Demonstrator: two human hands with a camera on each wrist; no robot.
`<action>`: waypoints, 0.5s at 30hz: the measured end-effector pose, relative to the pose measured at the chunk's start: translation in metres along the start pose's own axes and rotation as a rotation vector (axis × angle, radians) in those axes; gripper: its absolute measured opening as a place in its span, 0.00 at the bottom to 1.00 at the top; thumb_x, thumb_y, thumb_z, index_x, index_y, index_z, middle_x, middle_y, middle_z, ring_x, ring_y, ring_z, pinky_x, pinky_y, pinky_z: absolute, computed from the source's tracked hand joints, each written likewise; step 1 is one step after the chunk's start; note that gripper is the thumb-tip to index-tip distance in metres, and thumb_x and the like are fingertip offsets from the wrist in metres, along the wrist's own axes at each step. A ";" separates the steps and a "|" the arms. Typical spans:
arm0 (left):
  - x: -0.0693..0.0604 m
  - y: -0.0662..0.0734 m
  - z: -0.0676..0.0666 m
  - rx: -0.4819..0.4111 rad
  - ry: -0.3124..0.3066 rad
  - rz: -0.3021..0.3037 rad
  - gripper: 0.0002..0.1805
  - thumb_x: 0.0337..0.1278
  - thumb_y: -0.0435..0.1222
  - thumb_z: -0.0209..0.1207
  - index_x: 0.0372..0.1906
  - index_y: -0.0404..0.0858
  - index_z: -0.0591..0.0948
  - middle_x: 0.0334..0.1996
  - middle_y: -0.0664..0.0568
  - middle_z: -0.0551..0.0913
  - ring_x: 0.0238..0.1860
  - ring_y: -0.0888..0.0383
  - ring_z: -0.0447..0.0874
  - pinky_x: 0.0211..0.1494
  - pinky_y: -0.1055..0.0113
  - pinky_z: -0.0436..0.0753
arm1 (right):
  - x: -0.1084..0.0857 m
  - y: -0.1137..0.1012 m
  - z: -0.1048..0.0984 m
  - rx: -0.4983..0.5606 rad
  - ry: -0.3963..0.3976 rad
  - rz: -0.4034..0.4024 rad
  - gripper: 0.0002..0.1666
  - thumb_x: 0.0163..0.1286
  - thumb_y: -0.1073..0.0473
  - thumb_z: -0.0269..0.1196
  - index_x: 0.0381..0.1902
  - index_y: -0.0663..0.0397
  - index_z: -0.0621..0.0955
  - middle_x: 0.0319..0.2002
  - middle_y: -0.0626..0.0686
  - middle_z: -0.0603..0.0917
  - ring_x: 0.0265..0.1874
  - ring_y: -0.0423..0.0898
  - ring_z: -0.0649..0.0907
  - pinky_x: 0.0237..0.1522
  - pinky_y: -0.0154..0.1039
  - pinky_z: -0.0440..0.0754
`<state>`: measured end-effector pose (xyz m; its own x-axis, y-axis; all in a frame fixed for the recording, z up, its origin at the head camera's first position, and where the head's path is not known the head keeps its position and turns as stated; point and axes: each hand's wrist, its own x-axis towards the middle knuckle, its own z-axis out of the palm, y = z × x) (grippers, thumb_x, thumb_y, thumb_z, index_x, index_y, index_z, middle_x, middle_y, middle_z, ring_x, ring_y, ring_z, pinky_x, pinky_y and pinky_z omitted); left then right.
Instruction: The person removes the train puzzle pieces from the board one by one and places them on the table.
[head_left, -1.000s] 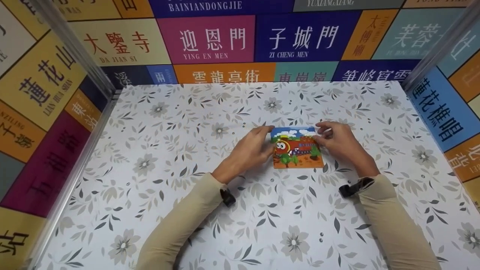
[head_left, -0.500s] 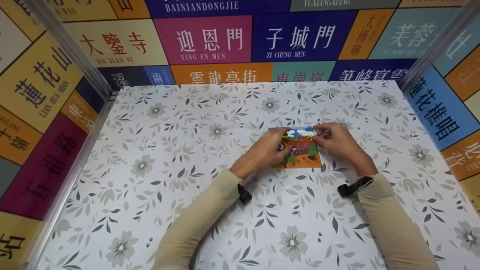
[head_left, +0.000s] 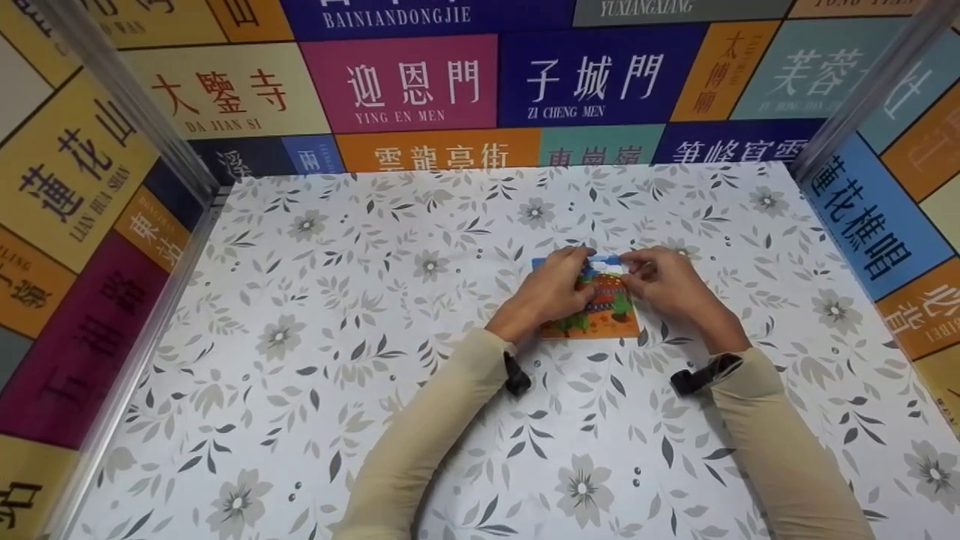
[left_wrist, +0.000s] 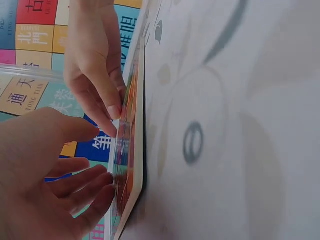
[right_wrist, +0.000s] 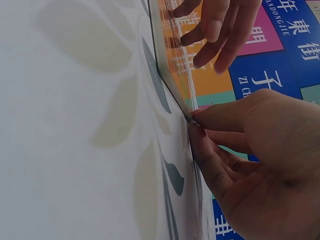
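Observation:
A small square picture board point(head_left: 592, 327) with a red train, green plants and blue sky lies flat on the table. My left hand point(head_left: 551, 289) is over its left part, hiding the train's face; in the left wrist view the fingers of the left hand point(left_wrist: 55, 175) are relaxed, fingertips at the board's surface point(left_wrist: 134, 165). At the board's right edge, my right hand point(head_left: 666, 281) has thumb and forefinger together; in the right wrist view the right hand point(right_wrist: 255, 160) pinches the corner of the board point(right_wrist: 172, 75), which seems to have a clear film over it.
The table point(head_left: 375, 420) wears a white cloth with grey flowers and leaves. Panels with coloured blocks and large characters point(head_left: 412, 82) stand behind it and at both sides, with clear edge strips point(head_left: 142, 300) at the corners.
My left hand has moved right from the board's left edge to over its upper middle, covering more of the picture. My right hand has stayed at the right edge.

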<state>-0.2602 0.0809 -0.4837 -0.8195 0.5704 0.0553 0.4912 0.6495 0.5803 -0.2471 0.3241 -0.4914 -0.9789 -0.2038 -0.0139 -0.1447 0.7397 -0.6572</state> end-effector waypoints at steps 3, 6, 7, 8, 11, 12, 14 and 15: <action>0.003 0.002 0.003 0.051 0.008 0.011 0.30 0.79 0.45 0.61 0.78 0.40 0.73 0.72 0.44 0.79 0.70 0.49 0.80 0.73 0.57 0.81 | -0.001 -0.002 0.000 -0.004 0.000 0.003 0.24 0.79 0.61 0.67 0.69 0.62 0.83 0.56 0.66 0.84 0.52 0.59 0.87 0.50 0.39 0.83; 0.006 0.002 0.007 0.101 0.023 0.019 0.28 0.79 0.46 0.60 0.75 0.40 0.76 0.69 0.45 0.79 0.67 0.48 0.81 0.71 0.56 0.82 | -0.001 -0.003 0.000 -0.007 -0.002 0.011 0.24 0.79 0.60 0.66 0.69 0.62 0.82 0.57 0.66 0.84 0.52 0.59 0.87 0.52 0.43 0.83; 0.006 0.002 0.008 0.115 0.028 0.016 0.27 0.79 0.46 0.60 0.74 0.40 0.77 0.68 0.45 0.79 0.66 0.48 0.81 0.70 0.57 0.82 | -0.002 -0.003 0.000 -0.007 -0.003 0.012 0.24 0.79 0.60 0.66 0.69 0.62 0.82 0.57 0.66 0.84 0.52 0.59 0.87 0.52 0.43 0.83; 0.007 0.002 0.009 0.125 0.031 0.014 0.26 0.79 0.46 0.61 0.73 0.40 0.78 0.68 0.44 0.78 0.65 0.48 0.81 0.70 0.56 0.82 | -0.002 -0.003 0.001 -0.009 -0.003 0.012 0.24 0.79 0.60 0.66 0.69 0.62 0.83 0.56 0.66 0.84 0.52 0.59 0.87 0.51 0.41 0.83; 0.008 0.003 0.011 0.140 0.030 -0.003 0.25 0.79 0.48 0.61 0.70 0.40 0.80 0.68 0.43 0.76 0.64 0.48 0.80 0.69 0.55 0.82 | -0.001 -0.003 0.001 -0.010 -0.002 0.011 0.24 0.79 0.60 0.67 0.69 0.62 0.83 0.55 0.65 0.84 0.51 0.58 0.86 0.48 0.34 0.81; 0.009 0.003 0.011 0.146 0.028 -0.011 0.25 0.79 0.48 0.60 0.69 0.40 0.80 0.68 0.43 0.76 0.63 0.48 0.80 0.69 0.55 0.82 | -0.001 -0.003 0.002 -0.010 -0.003 0.008 0.24 0.79 0.60 0.67 0.69 0.62 0.83 0.55 0.65 0.84 0.51 0.58 0.86 0.47 0.32 0.81; 0.010 0.004 0.012 0.160 0.023 -0.024 0.25 0.79 0.49 0.60 0.68 0.40 0.79 0.69 0.43 0.75 0.64 0.48 0.78 0.69 0.55 0.81 | -0.001 -0.003 0.001 -0.010 -0.006 0.004 0.24 0.79 0.61 0.67 0.69 0.62 0.83 0.55 0.66 0.84 0.50 0.58 0.87 0.45 0.28 0.79; 0.011 0.005 0.012 0.167 0.020 -0.030 0.25 0.79 0.49 0.60 0.69 0.40 0.79 0.69 0.43 0.74 0.65 0.48 0.78 0.69 0.55 0.81 | -0.001 -0.002 0.001 -0.009 -0.009 0.001 0.25 0.79 0.61 0.67 0.69 0.63 0.82 0.55 0.66 0.84 0.50 0.59 0.87 0.45 0.27 0.79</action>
<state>-0.2631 0.0959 -0.4900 -0.8393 0.5407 0.0570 0.5075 0.7416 0.4387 -0.2456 0.3216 -0.4908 -0.9777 -0.2088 -0.0215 -0.1449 0.7454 -0.6507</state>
